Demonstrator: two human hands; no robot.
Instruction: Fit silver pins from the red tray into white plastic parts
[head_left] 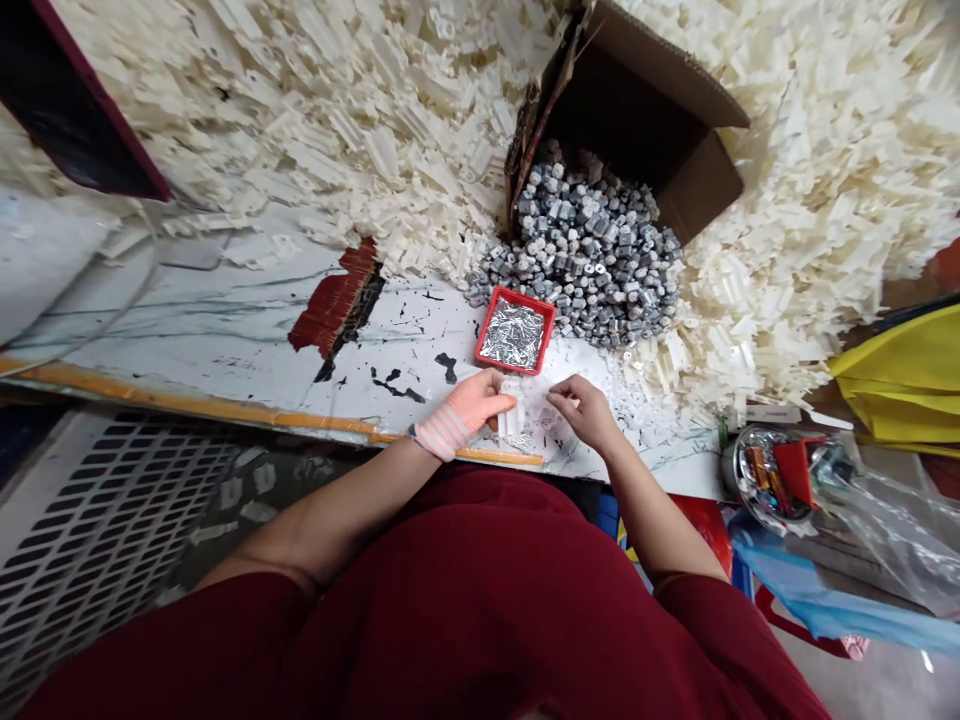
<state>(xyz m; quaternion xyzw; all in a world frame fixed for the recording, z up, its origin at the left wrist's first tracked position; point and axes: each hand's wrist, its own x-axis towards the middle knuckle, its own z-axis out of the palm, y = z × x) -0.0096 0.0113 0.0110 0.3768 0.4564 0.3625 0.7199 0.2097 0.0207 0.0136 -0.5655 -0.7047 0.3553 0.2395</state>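
"Bench (pixel 202 310), white and paint-spattered: what's on it?"

"White plastic parts (pixel 810 200) heaped far and right, a cardboard box (pixel 637 110) with grey metal pieces (pixel 585 245) spilling out, and a red tray (pixel 516 332) of metal pins (pixel 516 335) just beyond the hands."

"And the grip?"

"Left hand (pixel 469 410), in a pink glove (pixel 450 425), clenches a white plastic part (pixel 510 412) at the bench's near edge. Right hand (pixel 581 412) is just beside it, fingers (pixel 562 398) curled; whether they hold anything, I can't tell."

Gloved left hand (pixel 469 405) (striped cuff (pixel 442 432) at the wrist), fingers curled; bare right hand (pixel 585 412) near it, both forearms reaching forward
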